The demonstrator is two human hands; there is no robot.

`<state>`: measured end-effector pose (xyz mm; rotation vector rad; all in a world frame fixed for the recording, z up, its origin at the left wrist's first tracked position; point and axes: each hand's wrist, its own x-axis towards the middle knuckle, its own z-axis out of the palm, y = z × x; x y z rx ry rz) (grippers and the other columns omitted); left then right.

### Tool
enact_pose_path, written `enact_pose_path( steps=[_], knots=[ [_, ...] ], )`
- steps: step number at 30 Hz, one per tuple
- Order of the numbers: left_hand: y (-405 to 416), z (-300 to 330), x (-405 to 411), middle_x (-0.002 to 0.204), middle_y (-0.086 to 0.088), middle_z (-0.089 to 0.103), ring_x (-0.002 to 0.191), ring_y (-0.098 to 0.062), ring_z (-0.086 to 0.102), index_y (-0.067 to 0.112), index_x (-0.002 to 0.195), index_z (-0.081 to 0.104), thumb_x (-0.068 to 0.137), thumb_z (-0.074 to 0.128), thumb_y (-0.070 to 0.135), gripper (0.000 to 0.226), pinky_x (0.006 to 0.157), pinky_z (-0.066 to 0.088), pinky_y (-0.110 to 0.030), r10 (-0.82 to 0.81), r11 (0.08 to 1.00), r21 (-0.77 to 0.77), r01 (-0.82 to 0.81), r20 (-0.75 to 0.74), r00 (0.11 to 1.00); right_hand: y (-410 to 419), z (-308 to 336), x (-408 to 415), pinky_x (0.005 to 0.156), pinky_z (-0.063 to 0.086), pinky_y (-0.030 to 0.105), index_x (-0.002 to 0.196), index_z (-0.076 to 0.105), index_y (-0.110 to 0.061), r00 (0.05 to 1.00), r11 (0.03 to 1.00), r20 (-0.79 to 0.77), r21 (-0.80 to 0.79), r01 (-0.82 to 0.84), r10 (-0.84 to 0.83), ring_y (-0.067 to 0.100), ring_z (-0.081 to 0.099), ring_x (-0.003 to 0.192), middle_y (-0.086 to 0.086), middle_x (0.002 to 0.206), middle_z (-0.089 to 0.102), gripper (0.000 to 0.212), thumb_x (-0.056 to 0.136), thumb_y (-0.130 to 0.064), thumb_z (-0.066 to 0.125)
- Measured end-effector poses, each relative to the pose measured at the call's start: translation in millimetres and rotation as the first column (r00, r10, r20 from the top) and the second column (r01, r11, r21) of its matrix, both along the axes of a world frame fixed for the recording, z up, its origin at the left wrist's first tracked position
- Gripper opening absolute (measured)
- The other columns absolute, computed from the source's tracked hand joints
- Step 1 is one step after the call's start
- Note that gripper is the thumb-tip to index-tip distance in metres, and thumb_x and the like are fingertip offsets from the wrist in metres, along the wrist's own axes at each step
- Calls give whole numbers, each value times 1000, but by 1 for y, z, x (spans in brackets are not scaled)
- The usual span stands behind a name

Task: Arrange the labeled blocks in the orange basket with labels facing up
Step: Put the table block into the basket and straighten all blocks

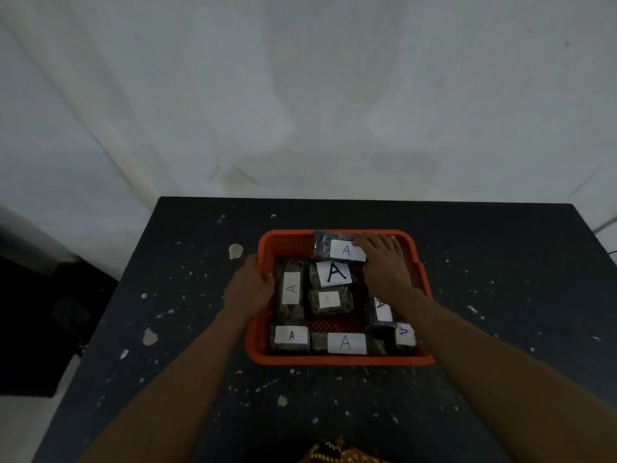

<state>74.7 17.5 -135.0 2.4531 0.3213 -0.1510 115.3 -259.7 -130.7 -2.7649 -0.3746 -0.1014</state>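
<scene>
Blocks, all wrapped in dark crinkly plastic with white paper labels, sit inside the orange basket (337, 359), and from my head view every label I can see reads A and faces up. My right hand (384, 262) is on the far block (334, 248), which lies tilted against the basket's far wall, its blue-inked label up; my fingers lie across its right end, curled a little over the edge, though I cannot tell how firmly they grip. My left hand (253, 285) grips the basket's left rim, fingers curled over it, steadying the whole thing on the bench (200, 396).

I judge this the late stage: settling the far block flat. Just nearer than it lies the big-label block (334, 272), with a bold black A, and nearer again a faint-label block (329, 300). A long block (290, 289) runs along the left wall, three more line the near wall, and another is half hidden under my right forearm.

Next move, I reckon: ease the far block down into the bare mesh at the far left, keeping it level so the label stays up. The wrapping looks slick; the basket is rigid latticed plastic; the bench is dark, flecked with pale chips.
</scene>
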Motion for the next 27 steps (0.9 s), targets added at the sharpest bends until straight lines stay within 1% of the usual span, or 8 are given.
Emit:
enact_pose_path(
  steps=[3,6,10,12,15,18,22,27],
  knots=[
    [-3,-6,7,91,-10,65,79,-27,64,14,113,48,95,48,24,20,75,55,-45,58,998,-24,-58,0,998,-1,-1,7,119,9,47,137,46,-22,999,998,-45,-54,-27,25,26,26,140,3,148,41,55,86,-7,61],
    [-4,-13,12,86,-9,64,75,-28,64,15,107,47,97,45,23,13,72,55,-44,86,996,-27,-86,24,996,-4,-3,13,119,9,47,139,43,-22,989,999,-144,-26,-37,33,26,23,142,3,152,36,60,84,-6,61],
    [-3,-19,13,80,-6,62,71,-27,63,15,104,47,96,45,22,10,68,54,-43,81,996,-28,-80,31,996,-5,-4,19,116,15,47,134,44,-24,972,996,-220,44,-77,85,25,30,138,3,145,43,61,80,-4,63],
    [-2,-21,13,75,-2,59,68,-25,63,16,102,46,96,45,21,8,65,53,-40,85,996,-31,-84,41,996,-4,-1,23,115,18,48,133,43,-27,954,994,-279,43,-103,111,24,34,136,1,144,44,63,79,-2,64],
    [-1,-21,13,76,-3,61,67,-23,63,18,100,47,96,46,21,6,65,53,-40,82,995,-53,-80,42,996,-6,7,30,114,28,46,133,44,-27,924,991,-357,55,-125,137,24,40,133,1,143,47,65,77,-1,65],
    [-1,-21,13,77,-4,61,67,-24,62,17,100,47,96,46,20,6,64,52,-39,73,996,-47,-71,47,996,-7,12,30,111,28,42,129,47,-27,942,988,-300,60,-141,152,24,42,130,1,140,49,63,76,2,63],
    [-4,-20,12,73,0,57,62,-17,58,16,100,47,96,46,18,5,60,46,-35,80,996,-52,-77,53,995,-6,11,25,115,20,46,129,47,-25,982,994,-155,1,-113,112,24,35,135,2,143,45,61,77,4,59],
    [-2,-19,12,76,-2,60,66,-21,61,16,102,47,97,45,19,6,62,49,-36,75,996,-55,-73,40,996,-4,7,24,117,12,47,133,45,-24,980,993,-171,-45,-111,102,25,31,138,3,145,42,66,76,3,62]
  ],
)
